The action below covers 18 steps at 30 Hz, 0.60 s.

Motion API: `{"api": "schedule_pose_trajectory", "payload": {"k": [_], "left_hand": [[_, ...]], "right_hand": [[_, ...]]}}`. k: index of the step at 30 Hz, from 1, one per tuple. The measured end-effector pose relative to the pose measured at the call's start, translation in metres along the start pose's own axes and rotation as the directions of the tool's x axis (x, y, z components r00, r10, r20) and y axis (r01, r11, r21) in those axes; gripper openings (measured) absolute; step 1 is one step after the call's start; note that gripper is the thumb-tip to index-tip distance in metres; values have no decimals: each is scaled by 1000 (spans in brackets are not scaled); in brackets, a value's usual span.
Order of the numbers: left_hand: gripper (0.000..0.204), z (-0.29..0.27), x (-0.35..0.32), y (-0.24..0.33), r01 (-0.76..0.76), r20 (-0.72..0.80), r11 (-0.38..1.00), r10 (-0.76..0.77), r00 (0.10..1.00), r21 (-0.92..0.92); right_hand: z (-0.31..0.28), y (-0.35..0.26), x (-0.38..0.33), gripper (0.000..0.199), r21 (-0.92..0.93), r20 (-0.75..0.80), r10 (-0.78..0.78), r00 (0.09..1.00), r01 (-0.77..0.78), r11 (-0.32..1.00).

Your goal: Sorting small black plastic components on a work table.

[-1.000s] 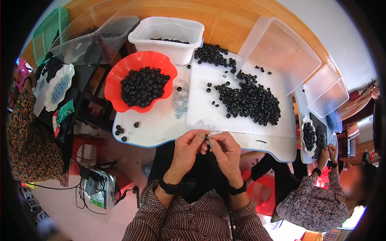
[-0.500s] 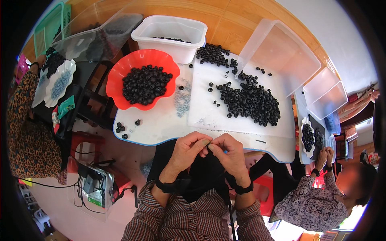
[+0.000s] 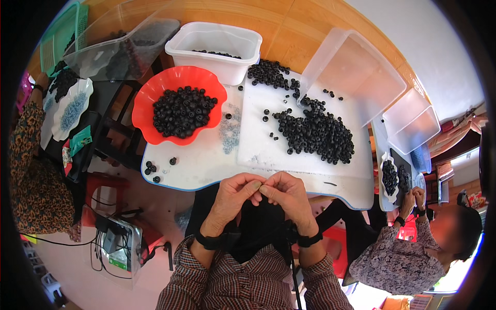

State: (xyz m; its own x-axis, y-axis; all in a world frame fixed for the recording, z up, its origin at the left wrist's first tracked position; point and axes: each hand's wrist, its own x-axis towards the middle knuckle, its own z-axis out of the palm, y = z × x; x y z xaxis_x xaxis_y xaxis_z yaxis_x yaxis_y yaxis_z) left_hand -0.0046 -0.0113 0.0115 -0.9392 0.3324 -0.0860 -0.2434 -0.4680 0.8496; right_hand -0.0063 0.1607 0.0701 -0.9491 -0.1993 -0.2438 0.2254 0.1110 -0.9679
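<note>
My left hand [image 3: 235, 199] and my right hand [image 3: 288, 197] meet in front of the table's near edge, above my lap. Thumb and fingers of each are pinched, tips nearly touching; whatever they hold is hidden. Beyond them, a heap of small black round bead-like pieces [image 3: 318, 133] lies on a white sheet [image 3: 258, 137]. More of these black pieces [image 3: 184, 111] fill a red scalloped bowl [image 3: 143, 106] at the left. A white tub [image 3: 214, 62] behind the bowl holds some too. Several loose black pieces [image 3: 150, 166] sit at the table's near-left corner.
A clear plastic bin [image 3: 356, 72] tilts over the sheet's far right. Tiny pale bits [image 3: 230, 129] are scattered by the bowl. At the right, a co-worker [image 3: 408, 253] handles black pieces beside a white dish [image 3: 385, 182]. Another person [image 3: 41, 191] stands left, near a scalloped tray [image 3: 61, 121].
The view has shifted slightly, so the table sits a little further left. Between my fingertips a small dark bit showed before; now it is hidden. Both hands stay pinched together.
</note>
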Motion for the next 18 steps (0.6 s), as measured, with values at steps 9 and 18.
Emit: {"api": "schedule_pose_trajectory", "payload": {"k": [9, 18], "left_hand": [[22, -5, 3, -7, 5, -59, 934, -28, 998, -356], [22, -6, 4, -6, 35, -41, 931, -54, 998, -364]], "right_hand": [[-14, 0, 59, 9, -720, -173, -594, 786, 310, 621], [-16, 9, 86, 14, -884, -54, -664, 746, 274, 379]]}}
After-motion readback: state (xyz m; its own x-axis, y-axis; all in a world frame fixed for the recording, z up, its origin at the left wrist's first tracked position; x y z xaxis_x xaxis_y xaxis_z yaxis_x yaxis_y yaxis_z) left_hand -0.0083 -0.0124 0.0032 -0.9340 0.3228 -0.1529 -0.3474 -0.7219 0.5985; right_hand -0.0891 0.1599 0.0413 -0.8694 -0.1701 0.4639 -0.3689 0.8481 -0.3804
